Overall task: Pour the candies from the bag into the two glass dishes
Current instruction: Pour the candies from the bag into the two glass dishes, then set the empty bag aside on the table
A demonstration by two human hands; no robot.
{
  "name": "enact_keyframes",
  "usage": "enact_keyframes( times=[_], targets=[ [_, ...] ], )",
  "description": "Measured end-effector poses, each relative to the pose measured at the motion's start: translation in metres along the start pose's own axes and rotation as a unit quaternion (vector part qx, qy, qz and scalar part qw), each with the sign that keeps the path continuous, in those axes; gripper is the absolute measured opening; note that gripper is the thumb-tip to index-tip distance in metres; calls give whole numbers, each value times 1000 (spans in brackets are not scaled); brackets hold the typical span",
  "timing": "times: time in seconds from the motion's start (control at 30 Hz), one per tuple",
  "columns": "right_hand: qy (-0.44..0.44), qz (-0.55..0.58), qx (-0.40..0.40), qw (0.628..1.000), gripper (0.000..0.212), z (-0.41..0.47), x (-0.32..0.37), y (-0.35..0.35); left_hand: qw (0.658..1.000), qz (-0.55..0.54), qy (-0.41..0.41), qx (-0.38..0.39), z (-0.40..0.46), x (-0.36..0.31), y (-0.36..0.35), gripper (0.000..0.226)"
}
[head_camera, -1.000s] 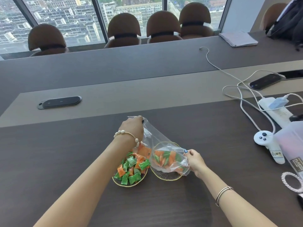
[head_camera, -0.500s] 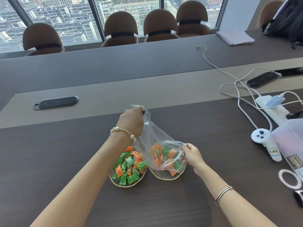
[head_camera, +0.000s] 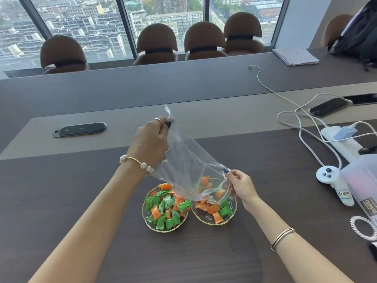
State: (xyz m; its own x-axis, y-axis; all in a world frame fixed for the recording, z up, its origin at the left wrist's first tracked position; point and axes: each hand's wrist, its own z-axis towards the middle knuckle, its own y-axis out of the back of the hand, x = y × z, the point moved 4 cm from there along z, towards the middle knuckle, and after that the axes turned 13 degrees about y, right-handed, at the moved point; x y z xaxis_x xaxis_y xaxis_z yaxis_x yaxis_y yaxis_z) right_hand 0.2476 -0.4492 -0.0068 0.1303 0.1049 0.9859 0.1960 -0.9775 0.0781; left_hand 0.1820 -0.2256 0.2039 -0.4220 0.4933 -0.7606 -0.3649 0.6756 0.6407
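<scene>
A clear plastic bag (head_camera: 187, 168) slopes down to the right above two gold-rimmed glass dishes. My left hand (head_camera: 151, 141) pinches its raised closed end. My right hand (head_camera: 241, 185) holds the edge of the bag's open mouth just over the right dish (head_camera: 232, 211). A few orange and green candies (head_camera: 208, 186) sit at the mouth, and several lie in that dish below. The left dish (head_camera: 145, 218) is heaped with green and orange wrapped candies (head_camera: 165, 207).
A white controller (head_camera: 334, 184), a power strip (head_camera: 342, 144) with cables, and a frosted plastic box (head_camera: 363, 180) lie to the right. A coiled white hair tie (head_camera: 362, 227) sits at the right edge. A black table socket cover (head_camera: 80, 129) is at the left.
My left hand has lifted the bag's closed end higher, tilting the bag steeper. Candies have slid down out of the bag into the right dish; the bag is now mostly empty.
</scene>
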Motion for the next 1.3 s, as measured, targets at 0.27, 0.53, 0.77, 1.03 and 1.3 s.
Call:
enact_keyframes(
  times=[0.27,0.53,0.77,1.03,1.3],
  targets=[
    [50,5,8,999,24,-11,27,-34,996,-67,60,-8,16,92,52,22],
    [89,-39,58,994,21,-11,52,-135,972,-183,131,-70,25,214,115,33],
    [106,-76,114,985,24,-4,58,-234,951,-179,218,-122,41,314,153,24],
    [85,-100,196,972,31,-9,43,-346,915,-182,305,-191,55,427,194,17],
    [27,-115,248,961,63,-14,16,-391,890,-158,379,-195,60,495,201,50]
  ],
)
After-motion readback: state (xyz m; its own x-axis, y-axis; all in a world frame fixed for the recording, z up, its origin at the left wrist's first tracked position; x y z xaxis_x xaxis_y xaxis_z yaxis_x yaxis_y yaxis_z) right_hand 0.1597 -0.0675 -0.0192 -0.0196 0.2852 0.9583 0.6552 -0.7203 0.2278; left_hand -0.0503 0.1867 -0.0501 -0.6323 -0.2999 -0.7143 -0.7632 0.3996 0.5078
